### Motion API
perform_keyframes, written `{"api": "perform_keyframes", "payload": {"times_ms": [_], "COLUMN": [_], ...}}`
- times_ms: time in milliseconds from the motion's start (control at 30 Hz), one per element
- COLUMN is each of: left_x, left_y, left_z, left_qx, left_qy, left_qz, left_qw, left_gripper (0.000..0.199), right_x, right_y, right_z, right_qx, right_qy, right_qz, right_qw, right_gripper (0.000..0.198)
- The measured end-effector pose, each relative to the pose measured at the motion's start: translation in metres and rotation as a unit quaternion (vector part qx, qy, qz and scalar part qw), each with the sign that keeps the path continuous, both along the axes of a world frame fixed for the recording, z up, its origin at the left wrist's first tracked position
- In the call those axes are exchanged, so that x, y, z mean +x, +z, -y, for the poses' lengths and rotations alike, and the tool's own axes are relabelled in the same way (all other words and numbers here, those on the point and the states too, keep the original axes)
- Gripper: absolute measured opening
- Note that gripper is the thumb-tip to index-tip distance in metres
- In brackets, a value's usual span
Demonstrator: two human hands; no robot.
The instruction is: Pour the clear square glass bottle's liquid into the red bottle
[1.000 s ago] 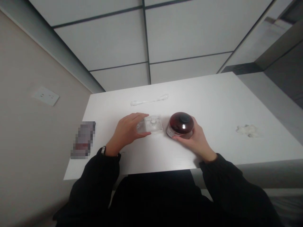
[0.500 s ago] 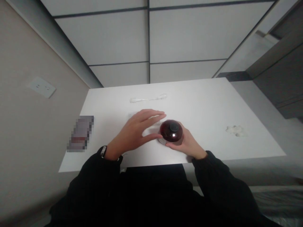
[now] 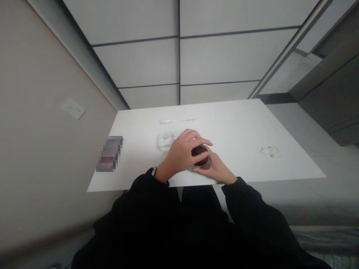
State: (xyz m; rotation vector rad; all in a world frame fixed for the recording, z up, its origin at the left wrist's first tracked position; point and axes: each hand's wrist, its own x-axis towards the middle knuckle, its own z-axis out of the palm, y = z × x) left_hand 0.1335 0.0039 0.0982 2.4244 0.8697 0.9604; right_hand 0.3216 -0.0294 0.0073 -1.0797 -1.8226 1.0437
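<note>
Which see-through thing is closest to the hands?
The clear box, partly hidden by the left hand. The long thin stick lies farther back on the table.

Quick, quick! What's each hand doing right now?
Left hand: curled over the top of the dark red jar; can't tell if it's gripping.
Right hand: closed around the jar's side, holding it.
</note>
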Motion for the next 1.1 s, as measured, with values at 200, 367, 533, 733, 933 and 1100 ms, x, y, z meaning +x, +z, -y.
{"api": "perform_keyframes", "payload": {"times_ms": [200,367,533,733,933,1100], "left_x": [0.002,-0.016,-0.009,0.005,0.008,-0.005], "left_y": [0.007,0.010,0.012,0.008,0.008,0.018], "left_z": [0.027,0.029,0.020,0.025,0.027,0.034], "left_qx": [-0.031,0.002,0.022,0.074,0.125,0.093], "left_qy": [-0.071,-0.029,-0.003,0.099,0.158,0.132], "left_qz": [0.017,-0.052,-0.070,-0.082,-0.141,-0.175], "left_qw": [0.997,0.998,0.997,0.989,0.969,0.971], "left_gripper": [0.026,0.035,0.023,0.013,0.026,0.017], "right_x": [-0.003,-0.003,-0.004,-0.015,-0.026,-0.027], "right_y": [-0.005,-0.012,-0.009,-0.010,-0.009,-0.012], "right_z": [0.003,0.005,0.008,0.017,0.020,0.022], "right_qx": [0.024,0.027,0.028,0.035,0.039,0.081], "right_qy": [0.001,-0.021,-0.036,-0.074,-0.085,-0.099], "right_qz": [-0.006,-0.022,-0.018,-0.035,-0.033,-0.001], "right_qw": [1.000,0.999,0.999,0.996,0.995,0.992], "right_gripper": [0.045,0.073,0.076,0.072,0.062,0.072]}}
